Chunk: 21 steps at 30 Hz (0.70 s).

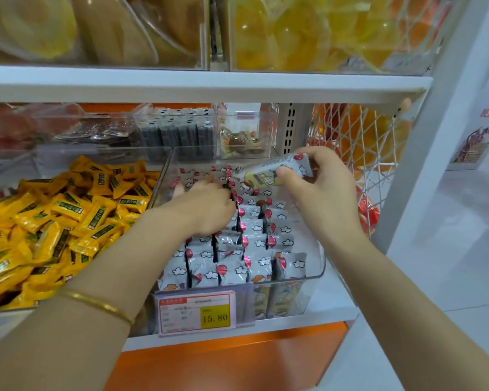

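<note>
A clear plastic bin (316, 273) on the shelf holds rows of small white snack packets (254, 244) printed with clouds and red marks, standing on edge. My right hand (322, 193) pinches one such white packet (277, 170) above the bin's back right part. My left hand (206, 204) reaches into the bin's left side, its fingers down among the packets; I cannot tell if they hold any.
A price tag (196, 313) reading 15.80 hangs on the bin's front. Left of it lies a bin of yellow snack packets (57, 221). Smaller clear boxes (243, 134) stand behind. A white shelf board (203, 84) runs overhead, and a white mesh side panel (359, 142) closes the right.
</note>
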Each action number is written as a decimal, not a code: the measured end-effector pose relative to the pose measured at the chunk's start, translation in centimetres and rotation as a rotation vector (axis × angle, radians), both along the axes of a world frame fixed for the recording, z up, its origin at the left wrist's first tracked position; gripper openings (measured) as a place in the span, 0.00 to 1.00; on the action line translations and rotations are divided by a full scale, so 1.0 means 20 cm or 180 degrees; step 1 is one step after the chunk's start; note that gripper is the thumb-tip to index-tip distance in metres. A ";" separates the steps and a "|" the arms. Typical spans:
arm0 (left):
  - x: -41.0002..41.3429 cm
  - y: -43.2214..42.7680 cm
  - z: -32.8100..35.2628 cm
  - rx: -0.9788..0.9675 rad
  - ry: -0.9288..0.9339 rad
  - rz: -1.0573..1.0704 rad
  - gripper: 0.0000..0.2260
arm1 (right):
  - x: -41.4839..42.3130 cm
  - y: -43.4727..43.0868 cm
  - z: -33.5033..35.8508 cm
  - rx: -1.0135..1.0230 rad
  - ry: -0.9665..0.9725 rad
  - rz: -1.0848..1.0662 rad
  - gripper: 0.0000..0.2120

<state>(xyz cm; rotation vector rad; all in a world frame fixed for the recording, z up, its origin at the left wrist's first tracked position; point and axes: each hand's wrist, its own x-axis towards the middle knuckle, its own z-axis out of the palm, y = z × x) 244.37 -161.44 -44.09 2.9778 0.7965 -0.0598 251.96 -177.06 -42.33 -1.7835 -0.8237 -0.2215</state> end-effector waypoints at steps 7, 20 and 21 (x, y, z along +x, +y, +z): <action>-0.11 -0.06 -0.07 -0.0189 -0.0493 -0.0127 0.19 | 0.07 0.26 0.06 -0.0706 -0.0682 0.0460 0.08; -0.16 -0.08 -0.08 -0.0284 -0.0527 0.0027 0.24 | 0.15 0.56 0.01 -0.3235 -0.1784 0.1061 0.13; -0.16 -0.08 -0.08 -0.0282 -0.0470 0.0040 0.24 | 0.16 0.57 0.00 -0.3228 -0.1817 0.1096 0.13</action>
